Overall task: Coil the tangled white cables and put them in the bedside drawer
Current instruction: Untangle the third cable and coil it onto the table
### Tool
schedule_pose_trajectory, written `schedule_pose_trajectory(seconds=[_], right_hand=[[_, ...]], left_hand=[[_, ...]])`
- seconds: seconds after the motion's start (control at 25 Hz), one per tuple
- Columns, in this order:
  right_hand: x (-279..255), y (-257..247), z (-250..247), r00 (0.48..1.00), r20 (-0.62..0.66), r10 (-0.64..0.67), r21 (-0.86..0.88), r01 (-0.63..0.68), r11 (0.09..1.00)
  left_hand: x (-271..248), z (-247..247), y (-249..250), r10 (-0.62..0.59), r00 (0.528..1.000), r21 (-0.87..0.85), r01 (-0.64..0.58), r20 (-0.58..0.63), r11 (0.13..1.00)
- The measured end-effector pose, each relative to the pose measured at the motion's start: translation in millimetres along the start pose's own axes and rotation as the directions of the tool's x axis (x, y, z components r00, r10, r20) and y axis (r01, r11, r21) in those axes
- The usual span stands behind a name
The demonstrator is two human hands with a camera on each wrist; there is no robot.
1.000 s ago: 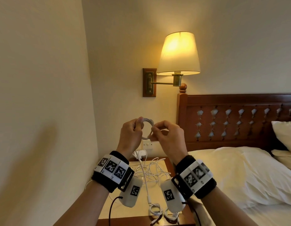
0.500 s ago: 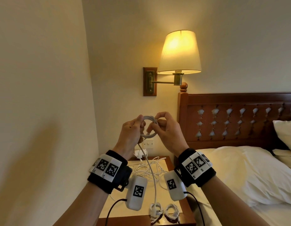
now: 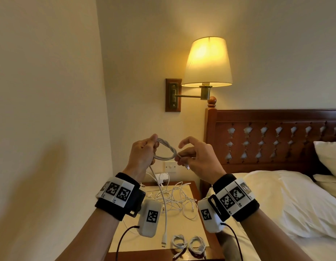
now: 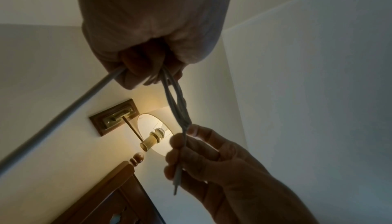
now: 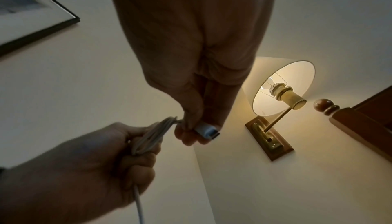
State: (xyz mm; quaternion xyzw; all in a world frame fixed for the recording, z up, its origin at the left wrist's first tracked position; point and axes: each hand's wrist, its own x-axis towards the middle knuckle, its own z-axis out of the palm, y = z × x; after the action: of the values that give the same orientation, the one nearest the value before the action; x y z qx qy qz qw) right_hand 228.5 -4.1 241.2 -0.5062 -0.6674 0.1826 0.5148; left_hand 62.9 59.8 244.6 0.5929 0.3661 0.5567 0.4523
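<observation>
I hold a small coil of white cable (image 3: 166, 150) up in the air above the bedside table (image 3: 196, 191). My left hand (image 3: 144, 153) grips the coil's left side (image 4: 177, 108). My right hand (image 3: 193, 157) pinches the cable's short end by its plug (image 5: 206, 131). The cable's other end hangs from my left hand down to a plug (image 3: 164, 240) over the table top. A tangle of white cables (image 3: 179, 199) lies on the table. Two coiled cables (image 3: 188, 243) lie at its front edge. No drawer is in view.
A lit wall lamp (image 3: 207, 63) hangs above the table. A wall socket with a white charger (image 3: 161, 178) is behind the table. The bed with white bedding (image 3: 287, 202) and a wooden headboard (image 3: 276, 136) lies to the right. A bare wall (image 3: 46, 110) stands close on the left.
My hands have drawn slightly apart and the coil has opened into a wider loop. My right hand has slid to the plug end. The view has shifted a little, showing more of the table.
</observation>
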Motion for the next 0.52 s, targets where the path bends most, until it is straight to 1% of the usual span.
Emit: schedule_pose_trajectory(seconds=[0.04, 0.12, 0.16, 0.24, 0.32, 0.4, 0.52], right_hand=[[-1, -1, -1, 0.999, 0.023, 0.036, 0.014, -0.036, 0.999], [0, 0, 0, 0.988, 0.115, 0.099, 0.078, -0.108, 0.991], [1, 2, 1, 0.982, 0.148, 0.117, 0.128, -0.136, 0.982], [3, 3, 8, 0.973, 0.17, 0.159, 0.26, -0.2, 0.945], [2, 2, 18, 0.972, 0.147, 0.183, 0.358, -0.225, 0.906], [3, 2, 30, 0.975, 0.089, 0.202, 0.448, -0.22, 0.867], [6, -3, 35, 0.977, 0.039, 0.21, 0.574, -0.193, 0.795]], left_hand=[[-1, 1, -2, 0.033, 0.999, 0.046, -0.032, -0.015, 0.998], [-3, 2, -6, 0.136, 0.99, 0.17, -0.13, -0.024, 0.977], [-3, 2, -8, 0.181, 0.983, 0.205, -0.174, -0.018, 0.963], [-3, 3, -8, 0.228, 0.974, 0.231, -0.222, 0.0, 0.947], [-3, 4, -9, 0.255, 0.967, 0.246, -0.25, 0.013, 0.936], [-3, 4, -10, 0.264, 0.964, 0.233, -0.264, 0.032, 0.936], [-2, -3, -16, 0.256, 0.963, 0.144, -0.266, 0.084, 0.953]])
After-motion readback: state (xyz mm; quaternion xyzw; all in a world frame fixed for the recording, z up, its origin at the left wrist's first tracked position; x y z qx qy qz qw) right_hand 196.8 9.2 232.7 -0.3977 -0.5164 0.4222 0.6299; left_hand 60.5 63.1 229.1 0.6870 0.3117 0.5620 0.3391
